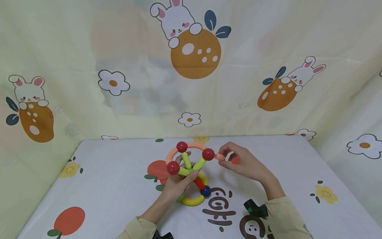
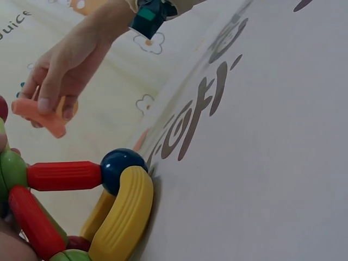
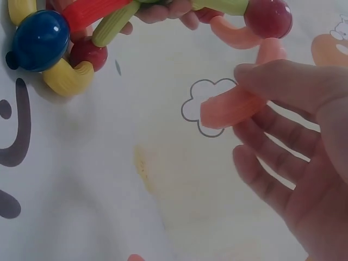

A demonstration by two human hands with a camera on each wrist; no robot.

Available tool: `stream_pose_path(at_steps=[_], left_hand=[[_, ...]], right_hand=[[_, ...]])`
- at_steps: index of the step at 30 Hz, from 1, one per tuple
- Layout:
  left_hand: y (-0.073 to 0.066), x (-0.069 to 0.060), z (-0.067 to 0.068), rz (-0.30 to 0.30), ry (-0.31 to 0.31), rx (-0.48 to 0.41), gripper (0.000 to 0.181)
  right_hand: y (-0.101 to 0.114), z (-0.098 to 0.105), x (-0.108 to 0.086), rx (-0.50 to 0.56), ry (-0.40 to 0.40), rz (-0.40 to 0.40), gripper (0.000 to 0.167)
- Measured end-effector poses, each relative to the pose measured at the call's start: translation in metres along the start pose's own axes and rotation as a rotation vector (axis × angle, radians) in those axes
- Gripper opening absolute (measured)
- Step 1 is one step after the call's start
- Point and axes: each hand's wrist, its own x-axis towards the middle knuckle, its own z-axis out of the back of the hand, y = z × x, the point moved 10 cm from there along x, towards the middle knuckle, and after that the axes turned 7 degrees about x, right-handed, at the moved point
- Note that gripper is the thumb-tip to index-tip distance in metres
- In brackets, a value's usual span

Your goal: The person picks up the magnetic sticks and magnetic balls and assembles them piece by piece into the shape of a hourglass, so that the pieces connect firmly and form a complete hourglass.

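A toy of coloured balls and sticks stands on the table, yellow curved sticks (image 2: 124, 217) and a blue ball (image 1: 205, 191) at its base. My left hand (image 1: 176, 187) grips it around the middle, where light green sticks (image 1: 186, 160) meet. Above, red balls (image 1: 173, 168) are linked by salmon curved sticks (image 1: 195, 145). Between thumb and fingers my right hand (image 1: 243, 162) pinches another salmon curved stick (image 3: 234, 106). One end of that stick meets the right-hand red ball (image 3: 268, 17); its other end is free. Part of the toy's middle is hidden behind the left hand.
A white printed cloth (image 1: 113, 199) covers the table. Behind it hangs a cream curtain (image 1: 137, 43) with rabbit and fruit prints. Dark devices (image 1: 256, 209) are worn at the wrists.
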Motion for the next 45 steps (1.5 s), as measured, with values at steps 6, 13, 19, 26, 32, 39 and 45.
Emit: stream_pose_path(at_steps=[6,13,19,26,32,39,45], left_hand=[[-0.005,-0.003,0.001,-0.027,-0.041,0.056,0.062],[-0.008,-0.004,0.001,-0.052,-0.065,0.074,0.065],[-0.008,-0.004,0.001,-0.064,-0.076,0.073,0.064],[-0.008,-0.005,0.001,-0.049,-0.082,0.057,0.064],[-0.008,-0.005,0.001,-0.050,-0.087,0.053,0.064],[-0.008,-0.005,0.001,-0.059,-0.084,0.057,0.064],[-0.008,-0.005,0.001,-0.066,-0.082,0.045,0.064]], right_hand=[[0.006,0.009,-0.002,-0.013,-0.058,0.040,0.030],[0.018,0.015,-0.003,0.048,-0.095,0.140,0.030],[0.026,0.018,-0.004,0.043,-0.115,0.172,0.034],[0.054,0.024,-0.009,0.043,-0.144,0.246,0.036],[0.090,0.030,-0.017,0.081,-0.173,0.377,0.039],[0.097,0.025,-0.018,0.077,-0.172,0.422,0.042],[0.088,0.016,-0.015,0.059,-0.142,0.455,0.044]])
